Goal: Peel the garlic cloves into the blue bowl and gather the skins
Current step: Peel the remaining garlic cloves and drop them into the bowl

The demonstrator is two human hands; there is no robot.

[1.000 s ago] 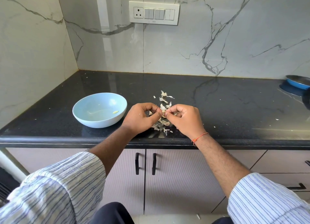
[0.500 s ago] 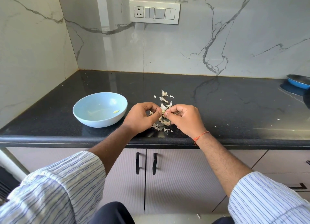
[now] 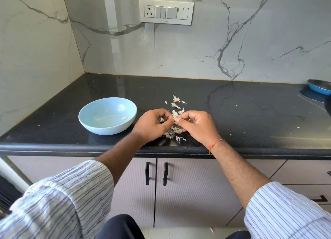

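The left hand and the right hand meet fingertip to fingertip just above the front part of the black worktop, both with fingers curled in and pinching 1 small garlic clove between them; the clove is mostly hidden by the fingertips, so how much of its skin is off cannot be told. An orange thread circles the right wrist, and both forearms come out of rolled striped sleeves. Directly under and behind the hands lies a loose scatter of pale garlic skins, some pieces near the worktop's front edge, others trailing toward the wall. Just to the left of the left hand, not touching it, stands the blue bowl, upright on the worktop, with 1 small peeled piece of garlic resting on its inner floor toward the right side. A few tiny white flecks dot the worktop farther out. At the far right edge a blue pan sits partly out of view. Behind the worktop rises a marble-veined wall carrying a white switch panel with 1 socket. Below the front edge are pale cabinet doors with 2 black handles side by side.
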